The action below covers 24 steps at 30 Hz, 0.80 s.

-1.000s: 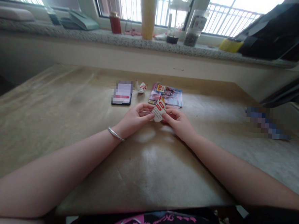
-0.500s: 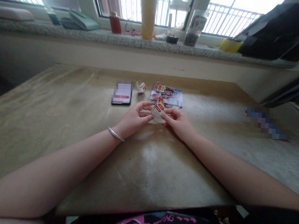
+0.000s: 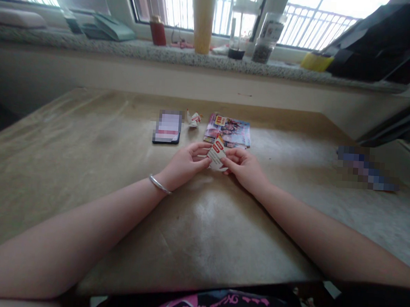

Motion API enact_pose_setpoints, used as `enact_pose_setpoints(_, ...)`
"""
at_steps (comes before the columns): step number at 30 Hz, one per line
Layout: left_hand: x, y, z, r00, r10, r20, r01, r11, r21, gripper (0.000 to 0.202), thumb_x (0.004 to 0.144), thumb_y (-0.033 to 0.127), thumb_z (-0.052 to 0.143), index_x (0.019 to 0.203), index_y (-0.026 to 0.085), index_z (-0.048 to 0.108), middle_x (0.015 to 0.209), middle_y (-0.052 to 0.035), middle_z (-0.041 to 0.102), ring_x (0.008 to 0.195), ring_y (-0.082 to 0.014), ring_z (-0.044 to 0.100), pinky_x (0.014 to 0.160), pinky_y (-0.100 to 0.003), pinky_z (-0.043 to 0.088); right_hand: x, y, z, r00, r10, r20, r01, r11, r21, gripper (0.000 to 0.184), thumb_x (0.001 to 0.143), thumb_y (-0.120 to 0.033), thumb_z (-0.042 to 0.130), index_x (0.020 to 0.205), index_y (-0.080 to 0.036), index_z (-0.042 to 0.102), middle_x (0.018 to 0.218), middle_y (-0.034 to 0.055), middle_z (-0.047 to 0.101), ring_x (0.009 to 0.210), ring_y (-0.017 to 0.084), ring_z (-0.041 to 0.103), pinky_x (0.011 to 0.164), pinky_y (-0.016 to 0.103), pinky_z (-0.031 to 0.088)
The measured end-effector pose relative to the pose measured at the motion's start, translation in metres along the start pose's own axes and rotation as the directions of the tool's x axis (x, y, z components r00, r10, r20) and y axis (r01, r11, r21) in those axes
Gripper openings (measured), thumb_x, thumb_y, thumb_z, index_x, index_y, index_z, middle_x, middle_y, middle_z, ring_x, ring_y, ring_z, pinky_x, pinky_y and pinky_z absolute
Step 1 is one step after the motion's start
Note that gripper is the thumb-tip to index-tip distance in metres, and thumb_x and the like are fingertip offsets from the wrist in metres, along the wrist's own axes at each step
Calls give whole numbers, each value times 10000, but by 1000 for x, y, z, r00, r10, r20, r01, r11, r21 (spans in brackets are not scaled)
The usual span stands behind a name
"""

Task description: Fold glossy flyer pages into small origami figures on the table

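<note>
Between my two hands is a folded piece of printed paper (image 3: 216,157), white with red and yellow patches and a pointed top. My left hand (image 3: 191,160) pinches its left edge between thumb and fingers. On the other side, my right hand (image 3: 241,164) grips the right edge, the thumb lying on the front face. Just beyond lies a small stack of colourful printed leaflets (image 3: 232,131). To its left sits a small folded paper shape (image 3: 194,119), white with red print. A phone (image 3: 167,127) lies farther left, its screen blurred out.
The tabletop (image 3: 121,167) runs up to the wall under a granite windowsill (image 3: 128,49). On the sill stand a red bottle (image 3: 158,31), a tall yellow cylinder (image 3: 203,21), clear containers (image 3: 263,43) and a black bag (image 3: 374,48). A blurred-out flat item (image 3: 367,169) lies at right.
The folded paper has turned and shifted slightly between my fingers, its lower edge now narrower. Both hands keep nearly the same place.
</note>
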State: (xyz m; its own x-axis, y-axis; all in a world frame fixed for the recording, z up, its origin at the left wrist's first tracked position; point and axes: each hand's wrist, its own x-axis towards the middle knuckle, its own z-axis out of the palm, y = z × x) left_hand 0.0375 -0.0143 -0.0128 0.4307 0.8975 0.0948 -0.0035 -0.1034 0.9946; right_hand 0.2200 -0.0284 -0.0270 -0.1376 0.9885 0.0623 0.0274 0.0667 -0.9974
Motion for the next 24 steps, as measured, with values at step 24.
enact_pose_setpoints(24, -2, 2, 2, 1000, 20, -4, -20, 996, 92, 408, 779, 215, 669, 1160, 136, 545, 1003, -80, 691, 795, -137, 680, 682, -233, 542, -6, 0, 1, 994, -105, -8, 103, 983, -150, 300, 755, -411, 668, 929, -232, 503, 722, -25, 693, 660, 149, 666, 602, 268, 509)
